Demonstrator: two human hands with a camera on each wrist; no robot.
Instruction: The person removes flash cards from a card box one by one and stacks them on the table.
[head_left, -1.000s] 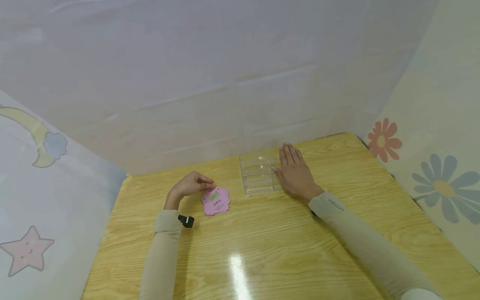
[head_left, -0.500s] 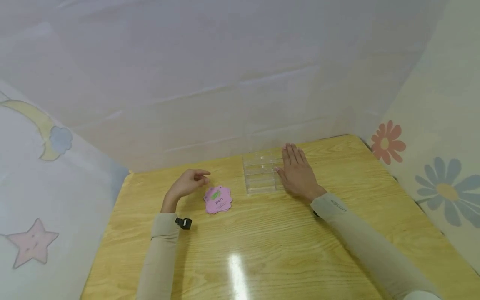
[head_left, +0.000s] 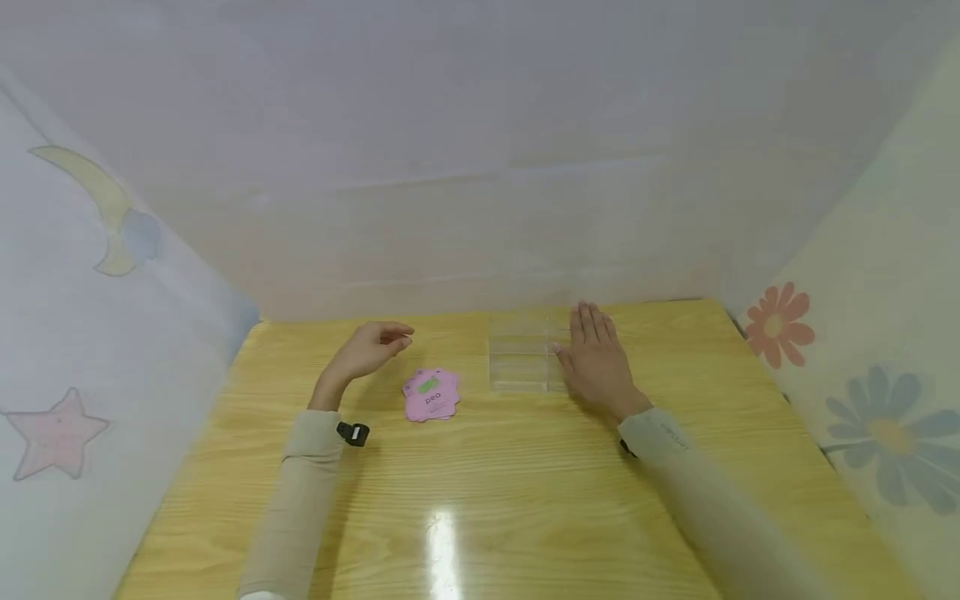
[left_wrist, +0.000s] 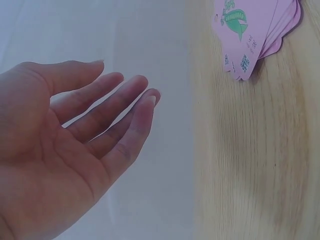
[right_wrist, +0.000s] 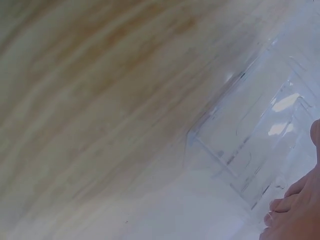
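A small pile of pink flower-edged cards lies on the table, the top one showing a green pea pod and the word "pea". Just behind and left of it hovers my left hand, fingers loosely bent around nothing; the left wrist view shows the bare palm apart from the cards. A clear plastic box with stepped compartments stands to the right of the cards. Flat along its right side lies my right hand, fingers straight, thumb at the box's edge. In the right wrist view the clear box shows beside my fingertips.
The wooden table meets a pale back wall close behind the box. Side walls carry a moon and star at left, and red and blue flowers at right.
My left hand has left the cards' edge and drawn back up and left, off the pile. The head view has tilted slightly. My right hand stays beside the box.
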